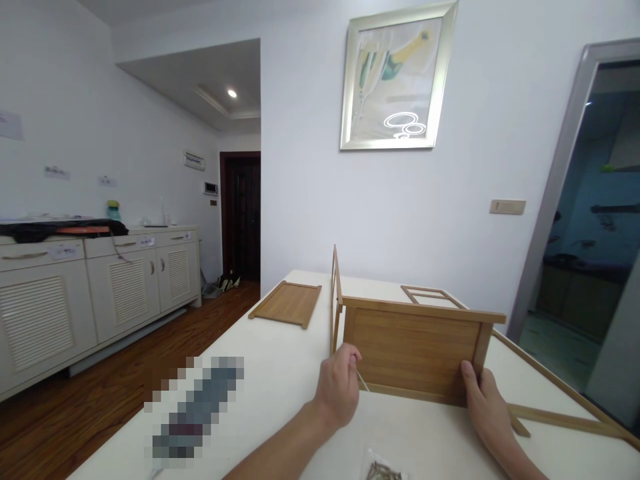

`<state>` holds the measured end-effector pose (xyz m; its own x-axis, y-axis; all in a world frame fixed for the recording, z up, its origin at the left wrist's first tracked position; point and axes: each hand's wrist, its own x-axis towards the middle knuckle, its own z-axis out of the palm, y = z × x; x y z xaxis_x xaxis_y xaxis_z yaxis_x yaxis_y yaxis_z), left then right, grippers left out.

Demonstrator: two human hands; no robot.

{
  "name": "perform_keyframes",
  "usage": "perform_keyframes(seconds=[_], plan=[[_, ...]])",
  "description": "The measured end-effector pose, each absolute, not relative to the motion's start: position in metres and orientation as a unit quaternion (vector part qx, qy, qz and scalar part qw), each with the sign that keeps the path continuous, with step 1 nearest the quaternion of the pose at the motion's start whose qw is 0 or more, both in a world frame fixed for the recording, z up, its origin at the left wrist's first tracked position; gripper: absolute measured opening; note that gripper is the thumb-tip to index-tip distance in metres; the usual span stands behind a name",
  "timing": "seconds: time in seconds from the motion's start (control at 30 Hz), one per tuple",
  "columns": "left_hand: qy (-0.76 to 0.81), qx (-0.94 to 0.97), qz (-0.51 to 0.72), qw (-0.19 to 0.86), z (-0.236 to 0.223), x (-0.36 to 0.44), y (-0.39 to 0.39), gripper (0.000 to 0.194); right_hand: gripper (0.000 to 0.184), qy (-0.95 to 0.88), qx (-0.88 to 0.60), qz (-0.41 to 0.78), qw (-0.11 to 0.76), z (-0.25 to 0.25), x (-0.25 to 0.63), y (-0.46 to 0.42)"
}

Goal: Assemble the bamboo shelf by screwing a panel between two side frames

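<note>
Left hand (340, 387) pinches a thin tool, tip hidden; right hand (483, 400) grips the wooden panel (415, 350), fingers behind.

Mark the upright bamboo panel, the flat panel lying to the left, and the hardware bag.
upright bamboo panel (415, 357): head view, middle of its front face.
flat panel (287, 303): head view, centre of its top surface.
hardware bag (383, 470): head view, visible top of the clear bag at the bottom edge.
</note>
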<state>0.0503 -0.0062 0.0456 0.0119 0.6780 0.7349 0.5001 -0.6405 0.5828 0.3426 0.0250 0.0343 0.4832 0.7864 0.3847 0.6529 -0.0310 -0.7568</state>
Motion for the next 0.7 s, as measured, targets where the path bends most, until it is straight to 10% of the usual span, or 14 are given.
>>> perform_keyframes(seconds=[0.7], plan=[[0.445,0.416,0.773,0.176,0.073,0.002,0.041,0.021,0.039,-0.509,-0.710,0.066,0.482,0.034,0.343,0.024]])
